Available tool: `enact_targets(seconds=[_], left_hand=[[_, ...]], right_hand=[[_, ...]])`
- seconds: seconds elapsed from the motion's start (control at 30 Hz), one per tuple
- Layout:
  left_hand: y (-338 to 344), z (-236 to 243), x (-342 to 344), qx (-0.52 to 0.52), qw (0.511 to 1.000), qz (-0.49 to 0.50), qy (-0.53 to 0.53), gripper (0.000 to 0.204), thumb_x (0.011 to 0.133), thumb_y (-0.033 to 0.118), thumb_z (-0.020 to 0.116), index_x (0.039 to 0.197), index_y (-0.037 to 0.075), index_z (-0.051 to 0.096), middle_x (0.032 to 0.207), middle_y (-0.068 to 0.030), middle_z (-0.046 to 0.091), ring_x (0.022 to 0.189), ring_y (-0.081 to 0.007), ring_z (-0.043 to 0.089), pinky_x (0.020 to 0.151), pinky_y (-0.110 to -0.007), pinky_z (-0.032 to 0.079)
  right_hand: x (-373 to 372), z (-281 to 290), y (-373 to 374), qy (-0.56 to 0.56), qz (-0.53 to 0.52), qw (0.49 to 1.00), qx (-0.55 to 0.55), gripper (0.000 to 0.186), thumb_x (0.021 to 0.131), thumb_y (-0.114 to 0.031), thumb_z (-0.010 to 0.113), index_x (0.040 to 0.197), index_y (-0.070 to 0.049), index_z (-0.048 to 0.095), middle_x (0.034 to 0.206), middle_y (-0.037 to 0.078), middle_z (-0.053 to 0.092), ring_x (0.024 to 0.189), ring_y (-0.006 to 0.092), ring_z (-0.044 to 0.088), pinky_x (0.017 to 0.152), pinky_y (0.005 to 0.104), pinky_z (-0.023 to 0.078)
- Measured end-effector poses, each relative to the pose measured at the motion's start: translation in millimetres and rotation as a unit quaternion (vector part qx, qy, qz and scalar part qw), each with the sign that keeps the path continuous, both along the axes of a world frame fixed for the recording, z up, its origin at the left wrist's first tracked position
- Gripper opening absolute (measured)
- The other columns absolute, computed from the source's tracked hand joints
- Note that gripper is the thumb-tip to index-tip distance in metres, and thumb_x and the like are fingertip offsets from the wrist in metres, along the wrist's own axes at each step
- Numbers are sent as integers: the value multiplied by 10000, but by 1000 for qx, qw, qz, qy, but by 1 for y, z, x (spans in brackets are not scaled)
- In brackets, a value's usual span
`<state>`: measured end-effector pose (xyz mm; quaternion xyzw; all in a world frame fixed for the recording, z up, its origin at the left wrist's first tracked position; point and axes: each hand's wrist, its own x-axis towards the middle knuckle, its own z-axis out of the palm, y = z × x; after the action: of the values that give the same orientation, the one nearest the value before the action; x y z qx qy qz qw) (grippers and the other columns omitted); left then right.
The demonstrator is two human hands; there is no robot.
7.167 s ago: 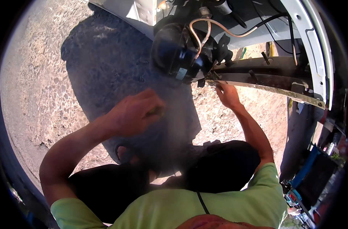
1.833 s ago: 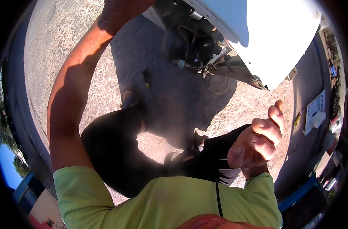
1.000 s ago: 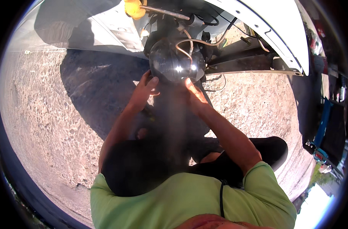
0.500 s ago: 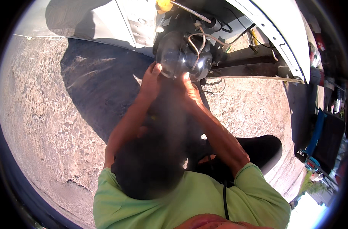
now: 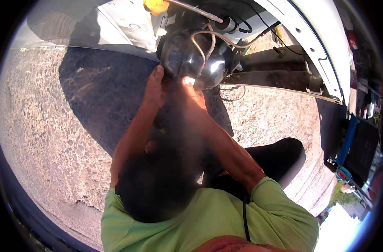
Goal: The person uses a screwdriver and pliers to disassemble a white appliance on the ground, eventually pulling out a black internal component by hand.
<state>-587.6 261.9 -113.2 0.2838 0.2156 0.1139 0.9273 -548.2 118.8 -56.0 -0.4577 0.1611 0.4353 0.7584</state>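
A black, rounded, glossy compressor (image 5: 181, 52) sits in the open bay of a white appliance cabinet (image 5: 322, 46). My left hand (image 5: 155, 87) is at its near left edge, thumb up against the side. Just to the right, my right hand (image 5: 193, 95) presses its thumb to the compressor's near lower side, beside a small white patch (image 5: 192, 80). The fingers of both hands curl below, largely hidden in shadow. Bent copper tubes (image 5: 211, 45) rise from the compressor's top, and a thicker tube (image 5: 195, 10) passes behind it.
A yellow object (image 5: 156, 6) lies at the cabinet's top edge. Dark metal rails (image 5: 275, 80) run right of the compressor, and a thin cable (image 5: 237, 99) loops below them. Rough, sunlit ground (image 5: 44, 113) surrounds me. A dark chair-like item with a blue edge (image 5: 348, 138) stands far right.
The view has shifted, so the cabinet and compressor appear further left. My right hand has slid slightly left along the compressor's near side. My left hand keeps its place at the edge.
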Motion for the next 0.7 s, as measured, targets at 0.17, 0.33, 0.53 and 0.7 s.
enact_targets(seconds=[0.17,0.33,0.53,0.7], left_hand=[[10,-18,0,-26,999,-19,1,608,1019,539,524,1378,48,538,1326,-90,638,1217,-241,603,1078,-412,447],[13,-22,0,-49,998,-38,15,676,1018,558,504,1449,38,468,1411,-106,577,1298,-257,547,1124,-429,407],[19,-16,-4,-31,996,-77,24,698,1019,586,470,1463,47,451,1431,-103,561,1310,-257,535,1131,-427,395],[26,-11,1,-24,994,-85,66,690,1042,601,386,1462,57,453,1427,-101,566,1298,-251,542,1113,-427,406]], right_hand=[[-6,14,16,14,-49,995,-82,578,864,-421,815,1280,-105,568,1267,9,580,1188,157,531,955,408,465],[-3,-2,7,12,-29,998,-54,450,894,-391,793,1201,-118,610,1140,-18,621,1047,122,576,866,362,501],[1,4,2,-6,2,998,-63,379,902,-394,781,1121,-112,655,1040,-23,651,931,107,607,812,340,510],[-1,14,5,-19,-10,994,-103,421,899,-369,790,1141,-65,627,1015,3,653,902,101,608,762,321,512]])
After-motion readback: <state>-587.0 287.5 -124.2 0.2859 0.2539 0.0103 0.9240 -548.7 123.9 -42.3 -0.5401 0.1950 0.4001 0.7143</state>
